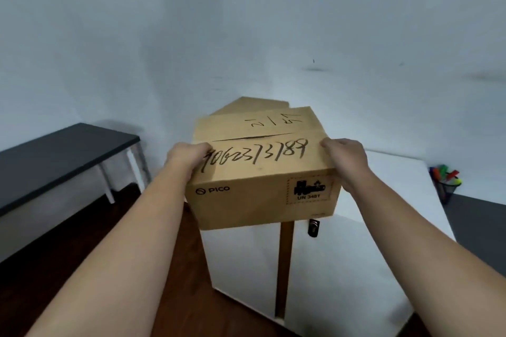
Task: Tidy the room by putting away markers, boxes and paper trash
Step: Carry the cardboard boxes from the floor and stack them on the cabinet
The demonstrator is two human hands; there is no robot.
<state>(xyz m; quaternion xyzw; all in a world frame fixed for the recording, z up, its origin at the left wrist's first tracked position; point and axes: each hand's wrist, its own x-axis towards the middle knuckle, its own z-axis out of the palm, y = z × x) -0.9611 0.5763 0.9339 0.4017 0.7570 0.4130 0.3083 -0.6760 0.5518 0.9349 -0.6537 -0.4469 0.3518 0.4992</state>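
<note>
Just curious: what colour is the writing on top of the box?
Black, handwritten on the brown cardboard box, seen in the head view.

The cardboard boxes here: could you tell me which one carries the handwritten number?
The front box, gripped by the left hand and right hand; the box behind shows no writing.

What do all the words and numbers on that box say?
"PICO": printed on the cardboard box, front side, left.
"UN 3481": printed in the dashed label on the front side, right.
"4062373789": handwritten across the top; first digits partly covered by the left hand.
Handwritten scrawl on the far flap: cannot read.
</note>
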